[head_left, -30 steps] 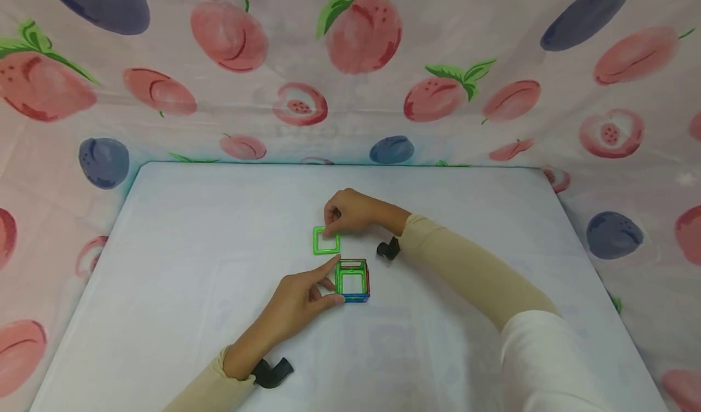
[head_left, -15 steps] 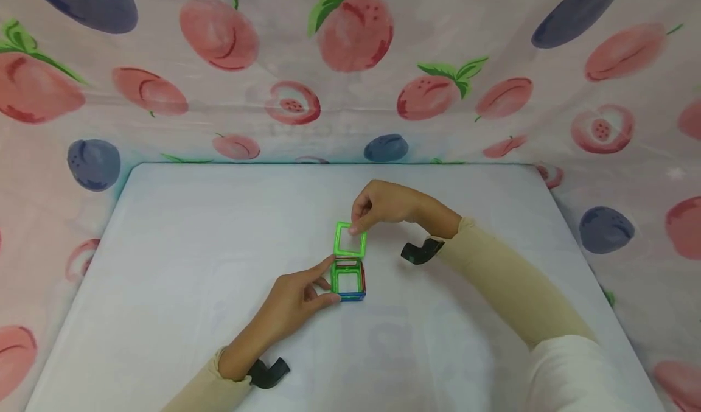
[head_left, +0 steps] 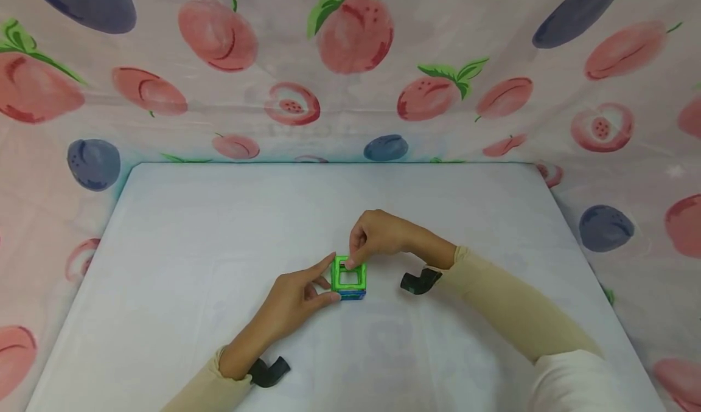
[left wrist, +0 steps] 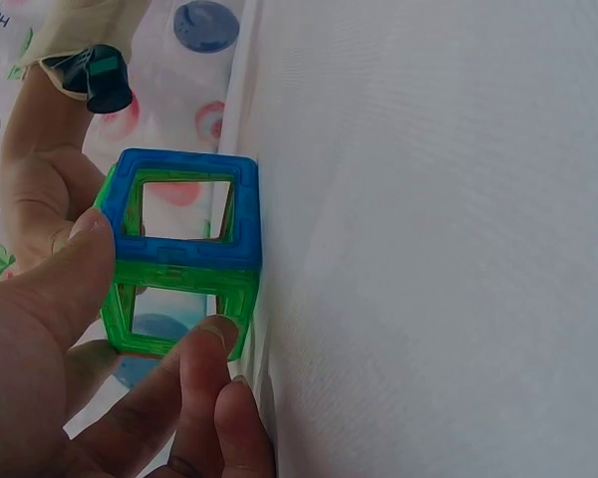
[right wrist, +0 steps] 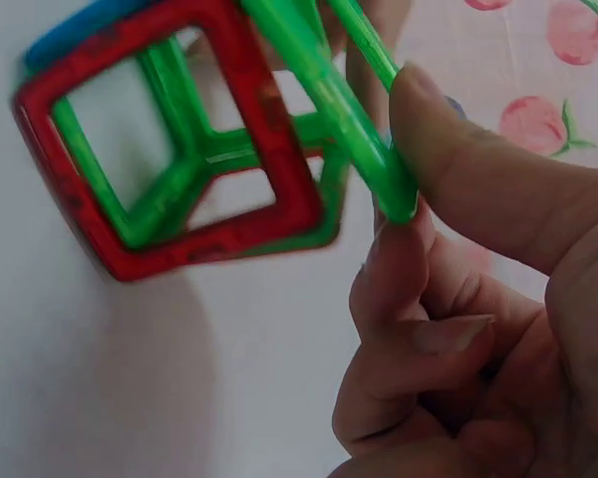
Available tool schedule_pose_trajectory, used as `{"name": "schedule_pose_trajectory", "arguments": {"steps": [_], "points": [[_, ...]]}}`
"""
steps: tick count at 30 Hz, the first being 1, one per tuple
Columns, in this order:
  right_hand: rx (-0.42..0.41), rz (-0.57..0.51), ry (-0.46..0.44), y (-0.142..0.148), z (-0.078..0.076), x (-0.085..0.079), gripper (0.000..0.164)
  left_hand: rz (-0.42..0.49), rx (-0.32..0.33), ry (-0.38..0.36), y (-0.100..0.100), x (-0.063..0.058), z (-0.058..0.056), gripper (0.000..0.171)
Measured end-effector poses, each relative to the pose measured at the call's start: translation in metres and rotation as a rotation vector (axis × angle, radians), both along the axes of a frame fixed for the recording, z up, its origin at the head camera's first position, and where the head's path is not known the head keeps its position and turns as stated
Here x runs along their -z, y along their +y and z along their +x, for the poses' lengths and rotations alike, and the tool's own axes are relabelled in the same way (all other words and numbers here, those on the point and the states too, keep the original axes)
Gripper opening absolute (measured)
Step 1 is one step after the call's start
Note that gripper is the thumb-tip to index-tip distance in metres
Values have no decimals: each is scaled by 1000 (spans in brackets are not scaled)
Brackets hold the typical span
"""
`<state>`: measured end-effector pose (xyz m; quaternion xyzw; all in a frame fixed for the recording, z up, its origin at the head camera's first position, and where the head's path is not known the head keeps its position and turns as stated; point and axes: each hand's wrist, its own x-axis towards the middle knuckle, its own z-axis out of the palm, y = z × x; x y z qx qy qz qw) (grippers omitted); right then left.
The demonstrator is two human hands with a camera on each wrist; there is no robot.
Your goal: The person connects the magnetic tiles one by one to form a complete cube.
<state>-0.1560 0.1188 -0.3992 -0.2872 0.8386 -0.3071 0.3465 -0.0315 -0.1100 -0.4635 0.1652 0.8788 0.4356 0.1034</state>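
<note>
A small cube of magnetic tiles (left wrist: pixel 187 249) stands at the middle of the table, with blue, green and red square frames for sides. My left hand (head_left: pixel 298 296) grips it from the left, its thumb by the blue tile in the left wrist view. My right hand (head_left: pixel 380 235) pinches a green magnetic tile (right wrist: pixel 334 100) between thumb and fingers by one edge, over the top of the cube. That tile slants in the right wrist view, its pinched edge a little apart from the red tile (right wrist: pixel 264 110). Whether its other edge touches the cube, I cannot tell.
The white table (head_left: pixel 219 217) spreads around both hands. A fruit-printed cloth (head_left: pixel 339 120) hangs along its back and sides. Dark curved wrist pieces (head_left: pixel 420 281) stick out from both cuffs.
The green tile has gone from behind the cube, first rightward, then toward me and onto its top, pinched in my right hand throughout. My left hand has kept its hold on the cube.
</note>
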Motion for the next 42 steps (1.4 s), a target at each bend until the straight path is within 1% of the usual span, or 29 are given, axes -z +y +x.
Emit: {"name": "schedule_pose_trajectory", "arguments": {"steps": [3,6,10,11,13,15,17,19,21,23,25,29,32,36,38,42], "points": [[10,17,36,-1,4,4,18,1,1,-2,0,-1,0,72],[39,27,81,-1,8,5,19,-1,3,-4,0,-1,0,72],[87,3,153,0,15,6,19,-5,5,-15,-1,-2,-1,72],[106,-7,177,2,17,6,19,-6,6,-19,-1,-3,-1,73],[171,-32,206,7,21,3,18,-9,1,-31,-1,-4,-2,74],[265,-63,196,14,25,1,20,-11,-19,-55,-1,-6,-2,75],[372,-88,108,21,30,1,24,16,-55,-104,-1,-9,-2,71],[455,-108,-27,28,36,7,31,54,-96,-174,-1,-12,-2,61],[509,-114,-177,34,42,18,36,103,-131,-245,0,-14,-2,49],[526,-126,-303,40,49,30,37,153,-150,-306,1,-15,-2,37],[527,-172,-407,43,56,40,37,192,-156,-346,3,-14,-1,28],[508,-325,-561,43,67,51,35,247,-152,-391,8,-10,-2,27],[510,-415,-643,41,72,54,30,261,-156,-402,12,-8,-2,27],[537,-482,-728,39,76,56,23,273,-164,-415,14,-7,-2,26],[548,-501,-755,39,77,58,22,283,-163,-427,15,-6,-2,25],[553,-527,-777,38,79,62,22,318,-153,-459,15,-5,-2,25]]}}
